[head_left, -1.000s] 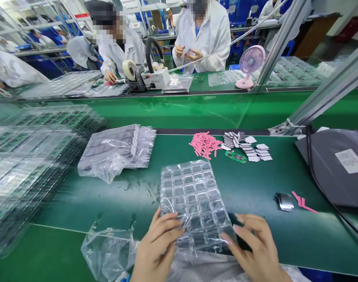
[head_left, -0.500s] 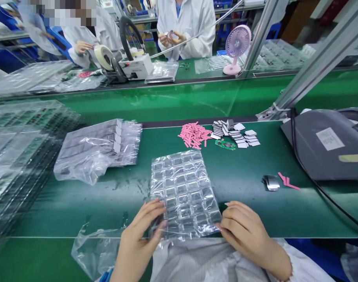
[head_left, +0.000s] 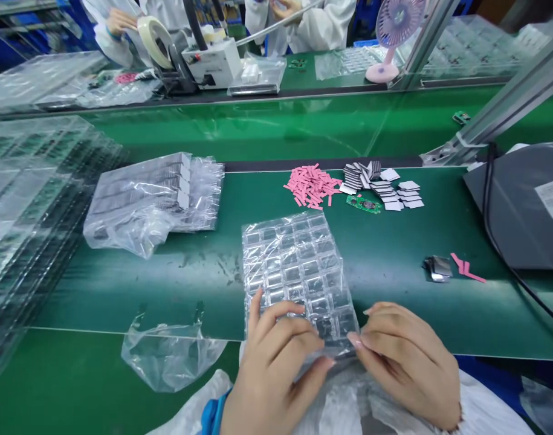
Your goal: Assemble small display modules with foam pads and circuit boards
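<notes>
A clear plastic blister tray (head_left: pixel 298 260) with rows of square pockets lies at the near edge of the green bench, under a thin clear wrap. My left hand (head_left: pixel 278 356) rests over its lower part, fingers apart and bent, the thumb free of the index finger. That hand hides the tray's near left part. At the near right corner, my right hand (head_left: pixel 407 356) pinches the tray's wrapped edge between thumb and fingers. Beyond the tray lie a heap of pink strips (head_left: pixel 312 186), stacked white-and-black pads (head_left: pixel 385 190) and a small green circuit board (head_left: pixel 364 204).
A bagged stack of grey trays (head_left: pixel 140 187) sits left, beside tall stacked clear trays (head_left: pixel 26 199). An empty plastic bag (head_left: pixel 171 356) hangs over the front edge. A grey case (head_left: pixel 525 211) with a black cable stands right. Co-workers sit across, near a pink fan (head_left: pixel 398 30).
My left hand has moved right from the tray's left side to over its near part. My right hand keeps to the near right corner. The camera view has tilted down.
</notes>
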Available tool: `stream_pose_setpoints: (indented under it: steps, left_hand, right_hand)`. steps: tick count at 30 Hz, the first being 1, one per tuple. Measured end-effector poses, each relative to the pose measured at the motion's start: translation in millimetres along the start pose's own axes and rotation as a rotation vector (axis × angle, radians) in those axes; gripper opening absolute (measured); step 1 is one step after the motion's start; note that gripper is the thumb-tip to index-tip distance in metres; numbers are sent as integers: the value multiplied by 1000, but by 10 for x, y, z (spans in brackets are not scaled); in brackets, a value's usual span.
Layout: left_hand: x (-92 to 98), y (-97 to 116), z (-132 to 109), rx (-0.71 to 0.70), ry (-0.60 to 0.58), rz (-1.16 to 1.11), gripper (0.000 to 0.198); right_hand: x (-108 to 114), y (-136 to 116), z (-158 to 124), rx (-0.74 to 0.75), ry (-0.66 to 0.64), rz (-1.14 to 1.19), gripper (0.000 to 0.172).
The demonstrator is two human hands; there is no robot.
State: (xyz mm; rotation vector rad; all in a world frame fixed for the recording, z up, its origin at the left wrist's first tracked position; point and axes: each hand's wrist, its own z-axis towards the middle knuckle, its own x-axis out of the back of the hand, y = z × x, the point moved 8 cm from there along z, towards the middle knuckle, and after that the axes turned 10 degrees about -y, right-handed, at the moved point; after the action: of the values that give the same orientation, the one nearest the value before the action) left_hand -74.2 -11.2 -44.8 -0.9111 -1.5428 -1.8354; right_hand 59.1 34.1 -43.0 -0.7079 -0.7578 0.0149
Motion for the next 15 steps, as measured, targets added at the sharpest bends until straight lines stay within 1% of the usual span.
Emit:
stream_pose_setpoints:
  steps: [3, 6, 10, 13, 15]
  left_hand:
    - [12, 6, 8, 22, 55, -81, 10]
    - [-2, 7, 14, 31, 76, -120, 8]
    - [-28, 29, 26, 16, 79, -119, 6]
    - [-8, 66, 52, 1, 88, -119, 3]
    - [1, 88, 91, 7, 57, -116, 5]
  right_hand:
    - [1, 9, -23, -4, -2, 3, 16]
    - [-4, 13, -17, 0, -14, 1, 16]
    - [7, 11, 18, 7, -3, 11, 16]
    - [0, 3, 25, 14, -1, 16, 16]
    - [-17, 3, 18, 15, -11, 12, 15]
